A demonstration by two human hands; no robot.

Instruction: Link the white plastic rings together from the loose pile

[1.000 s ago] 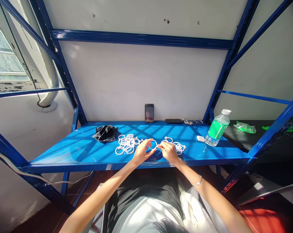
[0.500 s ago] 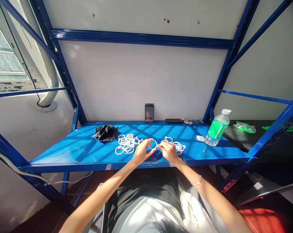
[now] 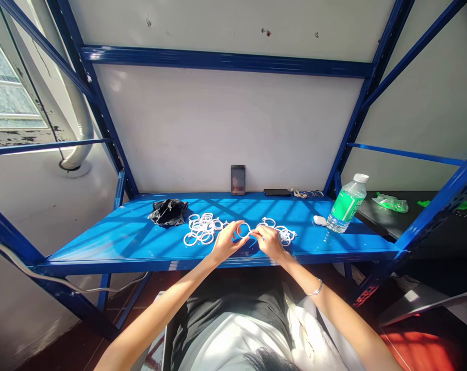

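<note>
My left hand (image 3: pixel 226 240) and my right hand (image 3: pixel 270 241) meet over the front of the blue shelf (image 3: pixel 113 242). Both pinch one white plastic ring (image 3: pixel 243 229) held between them, fingers closed on its rim. To the left of my hands lies a loose pile of white rings (image 3: pixel 202 229). A second cluster of white rings (image 3: pixel 283 233) lies just behind my right hand. A thin bracelet (image 3: pixel 316 289) is on my right wrist.
A crumpled black bag (image 3: pixel 168 212) lies left of the rings. At the back stand a small dark device (image 3: pixel 238 180), a flat black phone (image 3: pixel 277 192) and a cable (image 3: pixel 306 194). A green-labelled water bottle (image 3: pixel 346 204) and a small white case (image 3: pixel 319 220) sit at the right.
</note>
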